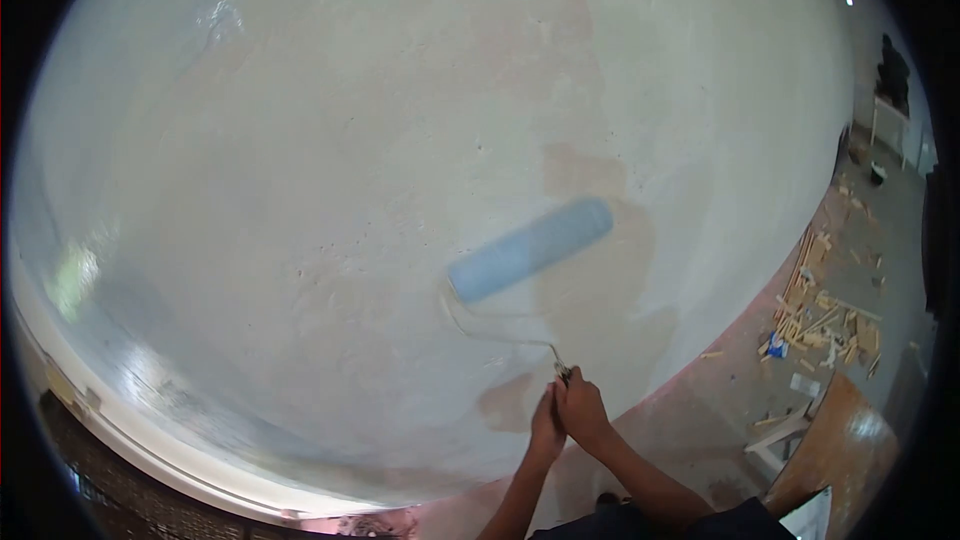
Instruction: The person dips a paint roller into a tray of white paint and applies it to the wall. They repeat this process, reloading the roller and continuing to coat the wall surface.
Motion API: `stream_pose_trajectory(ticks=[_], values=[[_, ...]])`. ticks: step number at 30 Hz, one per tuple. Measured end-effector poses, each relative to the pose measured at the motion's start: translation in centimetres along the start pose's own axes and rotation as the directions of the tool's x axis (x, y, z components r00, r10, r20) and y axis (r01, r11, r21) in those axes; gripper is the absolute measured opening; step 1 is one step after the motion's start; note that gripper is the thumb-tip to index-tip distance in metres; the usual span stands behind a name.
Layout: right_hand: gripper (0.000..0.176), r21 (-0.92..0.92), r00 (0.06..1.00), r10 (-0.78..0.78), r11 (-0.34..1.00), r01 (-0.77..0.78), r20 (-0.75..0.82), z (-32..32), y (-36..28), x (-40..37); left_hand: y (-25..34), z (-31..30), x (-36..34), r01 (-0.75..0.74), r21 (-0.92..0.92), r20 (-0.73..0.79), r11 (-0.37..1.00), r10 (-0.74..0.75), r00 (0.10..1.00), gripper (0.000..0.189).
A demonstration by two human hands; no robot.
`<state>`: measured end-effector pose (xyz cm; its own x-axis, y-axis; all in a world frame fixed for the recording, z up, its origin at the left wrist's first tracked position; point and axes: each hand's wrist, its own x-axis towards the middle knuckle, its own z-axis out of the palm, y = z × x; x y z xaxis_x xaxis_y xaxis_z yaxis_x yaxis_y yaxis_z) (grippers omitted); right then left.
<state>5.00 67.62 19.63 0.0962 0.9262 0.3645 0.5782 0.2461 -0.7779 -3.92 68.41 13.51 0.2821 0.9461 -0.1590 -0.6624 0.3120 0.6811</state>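
My left hand (546, 427) and right hand (582, 406) are closed around the handle of the roller (530, 251), tilted at the patchy wall (390, 140), where uneven pressure could leave streaks.

the paint roller (530, 248) is blurred; its grip (563, 374) is mostly hidden inside the left hand (546, 428) and right hand (582, 406). the wall (400, 120) is cut off at the top. toward the far end of the floor (905, 220), a dark shape (893, 75) is too small to tell.
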Motion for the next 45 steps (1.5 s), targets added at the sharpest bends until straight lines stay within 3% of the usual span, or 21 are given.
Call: stream_pose_trajectory(ticks=[4,7,10,13,18,20,21,25,28,30,31,35,40,42,45], values=[[0.03,0.003,0.991,0.129,0.992,-0.13,0.015,5.5,4.3,-5.4,-3.0,-4.0,-2.4,0.1,0.086,-0.149,0.991,-0.087,0.985,0.047],[0.029,0.18,0.983,0.159,0.968,-0.174,0.093,6.1,3.2,-5.6,-2.1,-4.9,-4.0,0.055,0.338,-0.23,0.94,0.026,0.973,0.046],[0.03,0.195,0.99,0.129,0.971,-0.136,0.049,3.5,1.1,-3.1,0.3,-2.0,-5.4,0.11,0.425,-0.264,0.898,0.007,0.965,0.051],[0.03,0.188,0.995,0.099,0.978,-0.096,-0.007,-2.1,-2.8,1.3,0.6,-2.4,-3.4,0.176,0.392,-0.257,0.903,-0.077,0.963,0.053],[0.029,0.12,0.983,-0.033,0.991,0.055,-0.178,-10.4,-8.2,9.7,1.0,2.1,-0.9,0.075,0.305,0.0,0.949,-0.079,0.997,0.052],[0.029,0.074,0.941,-0.179,0.975,0.208,-0.287,-10.9,-7.7,11.9,1.0,3.7,-0.2,0.052,0.268,0.108,0.962,-0.083,0.991,0.051],[0.029,0.062,0.943,-0.184,0.976,0.209,-0.277,-10.7,-7.1,12.2,0.9,4.3,0.2,0.035,0.246,0.166,0.969,-0.078,0.983,0.051],[0.029,0.016,0.964,-0.153,0.987,0.161,-0.219,-7.5,-0.5,11.3,-0.4,5.5,1.1,0.032,0.217,0.153,0.976,-0.067,0.986,0.048],[0.03,-0.005,0.988,-0.038,0.999,0.037,-0.152,-2.2,7.7,6.6,-2.9,3.2,1.8,0.008,0.222,0.065,0.975,-0.023,0.998,0.05],[0.029,-0.04,0.991,0.046,0.998,-0.052,-0.129,1.9,13.7,2.6,-4.9,1.0,1.9,0.101,0.213,-0.099,0.972,-0.081,0.992,0.053],[0.028,-0.036,0.993,0.085,0.995,-0.089,-0.087,3.0,15.7,0.4,-6.1,-0.3,1.8,0.143,0.201,-0.178,0.969,-0.108,0.978,0.054],[0.026,-0.036,0.977,0.207,0.978,-0.206,0.047,4.6,19.4,-5.5,-9.8,-5.1,0.5,0.248,0.226,-0.252,0.942,-0.189,0.949,0.056],[0.028,0.018,0.967,0.251,0.968,-0.251,-0.034,4.2,16.8,-3.7,-10.3,-4.2,0.5,0.215,0.306,-0.235,0.927,-0.145,0.961,0.055],[0.029,0.27,0.967,0.238,0.94,-0.206,-0.092,3.2,11.8,-1.5,-8.8,-2.1,0.7,0.123,0.38,-0.209,0.917,-0.045,0.977,0.054],[0.031,0.37,0.971,0.173,0.923,-0.101,-0.166,-0.2,4.6,3.2,-6.2,0.7,1.3,0.007,0.344,-0.137,0.939,0.043,0.99,0.053]])
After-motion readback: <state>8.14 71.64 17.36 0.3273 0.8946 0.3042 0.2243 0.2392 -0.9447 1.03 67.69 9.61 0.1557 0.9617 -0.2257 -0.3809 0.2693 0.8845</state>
